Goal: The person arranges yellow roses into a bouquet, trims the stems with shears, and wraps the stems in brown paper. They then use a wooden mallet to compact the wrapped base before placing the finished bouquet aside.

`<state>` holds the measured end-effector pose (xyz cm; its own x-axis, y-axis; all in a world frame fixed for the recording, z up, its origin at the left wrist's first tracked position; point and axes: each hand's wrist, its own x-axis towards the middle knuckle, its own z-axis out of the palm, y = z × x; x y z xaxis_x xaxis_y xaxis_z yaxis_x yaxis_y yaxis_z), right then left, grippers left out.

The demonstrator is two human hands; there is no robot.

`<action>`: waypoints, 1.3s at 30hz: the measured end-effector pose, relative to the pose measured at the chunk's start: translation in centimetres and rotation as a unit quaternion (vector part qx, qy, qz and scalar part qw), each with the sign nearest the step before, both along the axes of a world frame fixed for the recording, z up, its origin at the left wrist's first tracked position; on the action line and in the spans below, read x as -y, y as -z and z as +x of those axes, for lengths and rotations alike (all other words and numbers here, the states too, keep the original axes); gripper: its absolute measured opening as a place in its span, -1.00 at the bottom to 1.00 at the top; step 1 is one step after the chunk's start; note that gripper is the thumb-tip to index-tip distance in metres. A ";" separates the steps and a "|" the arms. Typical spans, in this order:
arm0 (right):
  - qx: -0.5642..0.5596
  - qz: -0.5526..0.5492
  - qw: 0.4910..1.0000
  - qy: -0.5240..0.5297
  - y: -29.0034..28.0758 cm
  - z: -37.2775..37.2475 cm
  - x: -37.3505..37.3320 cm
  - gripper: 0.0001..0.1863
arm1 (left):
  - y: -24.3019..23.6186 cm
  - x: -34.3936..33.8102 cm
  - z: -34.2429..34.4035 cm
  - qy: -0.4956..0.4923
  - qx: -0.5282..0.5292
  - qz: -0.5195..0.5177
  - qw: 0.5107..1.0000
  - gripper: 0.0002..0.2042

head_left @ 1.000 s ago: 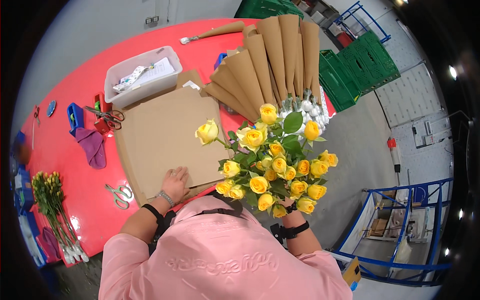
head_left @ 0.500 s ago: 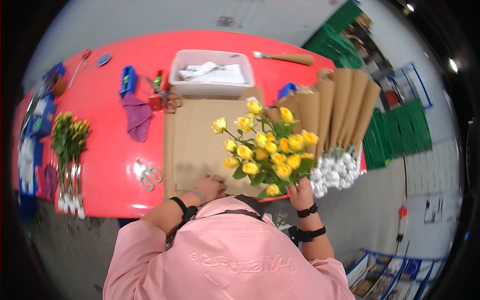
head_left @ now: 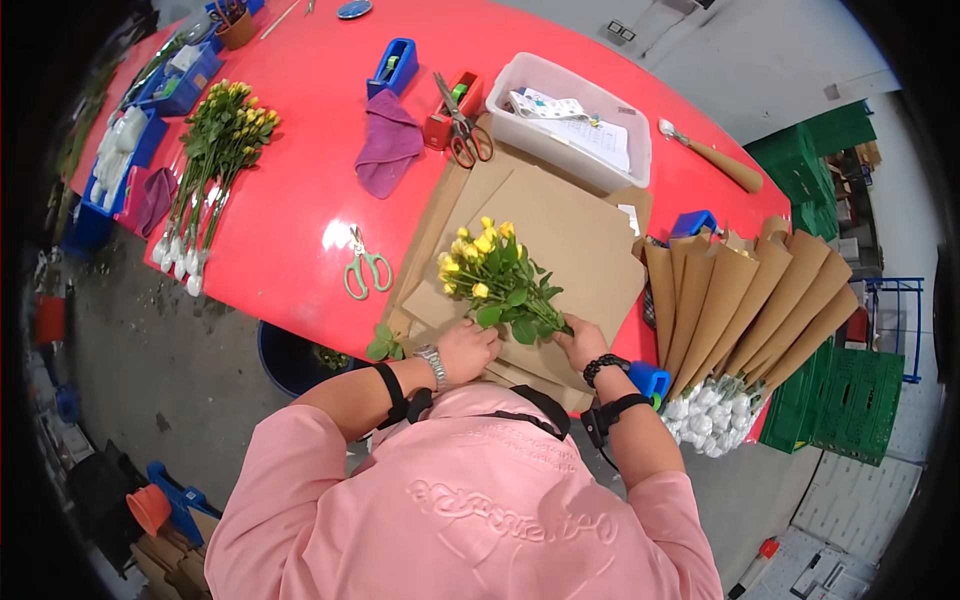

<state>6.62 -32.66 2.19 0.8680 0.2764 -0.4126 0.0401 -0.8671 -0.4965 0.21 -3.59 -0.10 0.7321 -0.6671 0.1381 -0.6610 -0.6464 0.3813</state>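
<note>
The right hand (head_left: 583,343) has its fingers closed on the stems of a bunch of yellow roses with green leaves (head_left: 505,285), which lies with its blooms pointing far-left over stacked flat brown paper sheets (head_left: 590,255). The left hand (head_left: 470,350) rests on the paper just nearer than the blooms, fingers curled narrow; whether they pinch anything I cannot tell.

On the far side of the paper stands a white translucent rectangular plastic box (head_left: 510,122), holding white printed papers and a patterned strip (head_left: 550,107). Left of it, a red tape dispenser (head_left: 436,132) touches scissors with dark and red handles (head_left: 467,140). Farther left is a blue tape dispenser (head_left: 392,68) carrying a green roll, with a purple cloth (head_left: 390,150) at its near end.

At the left side of the red table (head_left: 310,180), a blue plastic bin (head_left: 152,140) contains white bundles (head_left: 122,140); a brown round pot (head_left: 237,32) farther off holds upright tools. Below the near edge, a dark blue round bucket (head_left: 280,365) has green cuttings inside.

On the right, brown paper cones (head_left: 760,300) lean in a row, a bit of yellow showing in the mouth of one, their white-wrapped ends (head_left: 710,415) toward the near side. Beyond stand green slatted plastic crates (head_left: 860,400).
</note>
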 end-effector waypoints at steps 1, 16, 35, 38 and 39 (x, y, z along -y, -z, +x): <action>-0.001 -0.045 0.999 -0.014 0.4 -0.1 -0.2 -0.60 | -0.9 -0.3 0.1 0.004 -0.008 0.017 1.000 -0.87; 0.044 0.002 0.999 -0.016 1.6 -1.8 1.3 -0.66 | -4.6 2.1 7.4 0.049 0.035 0.068 0.996 -0.83; 0.330 -0.035 0.931 0.155 6.0 -4.8 -2.4 -0.22 | 2.7 4.6 22.7 -0.158 -0.348 0.245 0.891 -0.65; 0.302 -0.017 0.942 0.144 6.0 -3.1 -1.8 -0.15 | 2.6 4.5 21.7 -0.122 -0.200 0.242 0.942 -0.62; 0.280 -0.007 0.950 0.141 6.0 -2.8 -1.6 -0.14 | 2.3 4.4 21.3 -0.100 -0.121 0.231 0.960 -0.60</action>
